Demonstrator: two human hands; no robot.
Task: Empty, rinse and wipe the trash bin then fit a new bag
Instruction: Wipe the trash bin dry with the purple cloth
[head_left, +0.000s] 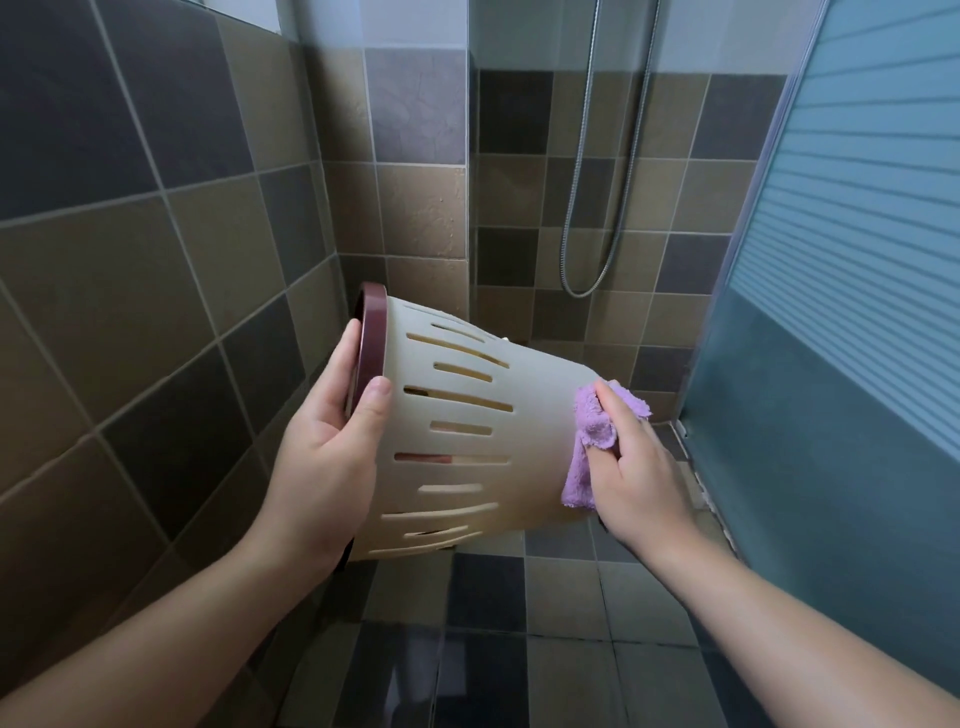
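Observation:
A cream plastic trash bin with slotted walls and a dark maroon rim is held sideways in the air, its mouth turned left toward the tiled wall. My left hand grips the rim end, thumb on the outer wall and fingers curled over the rim. My right hand holds a crumpled purple cloth against the bin's narrow bottom end. The inside of the bin is hidden.
Brown and grey wall tiles close in on the left and behind. A metal shower hose hangs on the back wall. A frosted glass shower door stands at the right. Glossy floor tiles lie below.

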